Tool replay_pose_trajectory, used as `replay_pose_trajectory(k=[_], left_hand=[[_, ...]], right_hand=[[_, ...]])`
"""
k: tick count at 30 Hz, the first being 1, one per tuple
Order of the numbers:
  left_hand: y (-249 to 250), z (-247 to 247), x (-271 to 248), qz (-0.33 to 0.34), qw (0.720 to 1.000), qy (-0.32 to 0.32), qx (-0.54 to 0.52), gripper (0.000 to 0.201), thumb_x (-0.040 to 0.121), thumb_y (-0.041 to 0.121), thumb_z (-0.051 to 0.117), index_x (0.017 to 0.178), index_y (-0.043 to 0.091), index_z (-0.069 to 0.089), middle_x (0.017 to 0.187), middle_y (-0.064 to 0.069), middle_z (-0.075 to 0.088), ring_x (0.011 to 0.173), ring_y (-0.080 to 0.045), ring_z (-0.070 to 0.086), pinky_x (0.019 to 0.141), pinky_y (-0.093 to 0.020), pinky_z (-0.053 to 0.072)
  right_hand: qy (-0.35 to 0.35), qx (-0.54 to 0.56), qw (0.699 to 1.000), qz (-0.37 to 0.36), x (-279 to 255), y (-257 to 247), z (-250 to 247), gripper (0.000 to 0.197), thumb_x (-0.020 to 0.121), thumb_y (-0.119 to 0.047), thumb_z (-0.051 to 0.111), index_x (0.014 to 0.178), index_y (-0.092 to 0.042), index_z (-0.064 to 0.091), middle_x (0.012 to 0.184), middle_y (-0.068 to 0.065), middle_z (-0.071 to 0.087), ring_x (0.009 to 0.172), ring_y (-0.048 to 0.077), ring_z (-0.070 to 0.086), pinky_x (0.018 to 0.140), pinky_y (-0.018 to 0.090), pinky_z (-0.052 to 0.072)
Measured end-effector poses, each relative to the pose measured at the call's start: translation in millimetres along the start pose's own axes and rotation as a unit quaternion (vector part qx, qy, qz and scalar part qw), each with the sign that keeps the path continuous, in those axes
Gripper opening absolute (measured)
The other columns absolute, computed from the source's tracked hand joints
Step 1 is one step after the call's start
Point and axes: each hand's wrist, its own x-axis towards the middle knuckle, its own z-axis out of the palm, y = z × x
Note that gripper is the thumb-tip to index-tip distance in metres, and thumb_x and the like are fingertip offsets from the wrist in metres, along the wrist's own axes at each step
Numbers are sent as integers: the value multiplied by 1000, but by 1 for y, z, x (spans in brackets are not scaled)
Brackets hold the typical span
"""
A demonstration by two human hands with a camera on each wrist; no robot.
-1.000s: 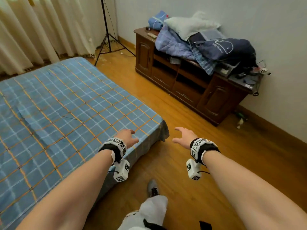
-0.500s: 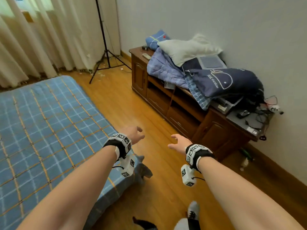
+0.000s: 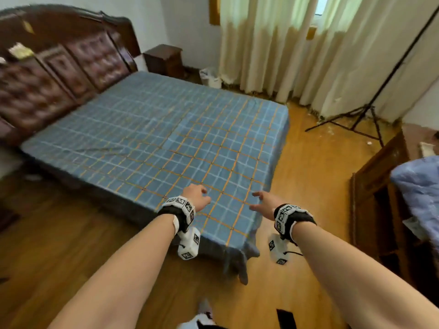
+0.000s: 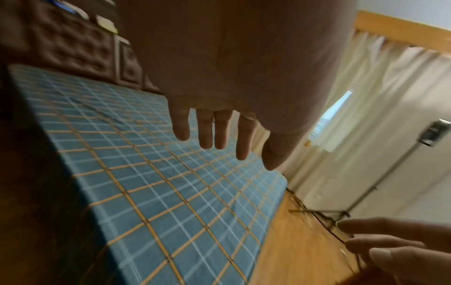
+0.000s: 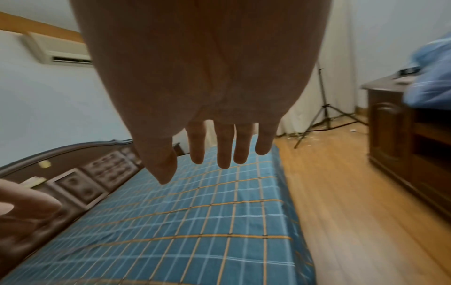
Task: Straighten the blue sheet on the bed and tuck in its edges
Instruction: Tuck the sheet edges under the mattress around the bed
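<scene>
Both hands empty, fingers loosely spread, nothing grasped. Left hand (image 3: 196,195) held above the near corner of the blue sheet (image 3: 166,138), palm down, fingers (image 4: 205,131) straight and slightly apart in the left wrist view, clear of the cloth. Right hand (image 3: 265,202) just beside it, over the same corner, thumb out toward the left hand, fingers (image 5: 224,146) extended and relaxed in the right wrist view.

Left to right across the room: padded dark headboard (image 3: 47,74) at far left, against the head of the bed (image 3: 78,179). Blue checked sheet with orange lines spread flat over the mattress, faint creases near the middle, near corner hanging loose toward the wooden floor (image 3: 308,186). Small dark nightstand (image 3: 164,59) beyond the far corner. Cream curtains (image 3: 285,55) along the back wall. Black tripod (image 3: 361,112) standing on the floor before the curtains. Dark wooden cabinet (image 3: 380,186) at far right, with pale blue bedding (image 3: 420,186) on top.
</scene>
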Motion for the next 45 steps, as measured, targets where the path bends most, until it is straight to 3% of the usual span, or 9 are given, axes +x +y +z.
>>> replay_pose_trajectory(k=[9,15,21,30,34,37,39,41,45], left_hand=[[-33,12,28,-116,986,67,-102,40,89,34,60,126,20,59,139,-7,51,124,-25,52,102,-33,40],[-9,61,45,-195,973,90,-86,41,87,37,63,126,27,56,155,-1,21,141,-24,26,110,-42,30],[11,121,101,-285,947,87,-125,41,88,37,59,127,26,55,149,-1,33,136,-24,35,110,-42,34],[-22,314,219,-400,909,-51,-105,56,93,47,51,134,8,53,141,-15,47,132,-30,41,110,-38,33],[-56,414,242,-477,858,-94,-167,70,95,56,43,139,2,43,142,-20,43,131,-36,43,105,-43,37],[-75,468,240,-469,842,-99,-248,64,93,57,48,117,-2,57,119,-21,64,107,-37,63,93,-41,50],[-80,489,233,-449,840,-56,-299,55,90,57,53,94,4,65,92,-14,73,86,-33,70,82,-41,55],[-79,493,226,-425,840,-5,-337,46,93,50,52,73,10,65,70,-3,72,66,-24,68,66,-32,53],[-73,486,213,-408,818,33,-405,35,99,36,49,74,14,60,65,-1,68,47,-14,52,49,-23,40]], right_hand=[[-47,-70,995,-51,59,-27,-15,60,92,-44,63,144,-22,43,143,7,51,126,27,54,103,37,44],[-109,-99,988,-45,101,21,-24,61,92,-38,64,145,-20,42,145,6,50,127,25,53,102,32,41],[-155,-105,980,-73,197,71,-15,55,95,-39,58,143,-15,46,142,8,53,126,28,54,104,37,42],[-210,-70,975,12,343,197,145,52,92,-50,57,116,-3,63,118,17,67,107,36,62,95,46,49],[-228,-62,969,67,372,236,228,68,96,-58,45,127,1,58,123,21,61,113,37,58,90,38,43],[-202,-2,979,40,374,248,276,54,98,-46,46,111,1,67,112,21,67,105,38,61,90,40,48],[-164,36,985,27,370,255,295,47,98,-41,48,90,-1,71,92,20,70,91,36,64,82,41,50],[-117,71,990,38,367,259,301,44,96,-41,53,66,-11,61,68,10,61,75,31,59,71,37,45],[-96,83,991,36,357,259,297,42,95,-39,57,60,-16,52,60,4,53,68,28,54,65,32,39]])
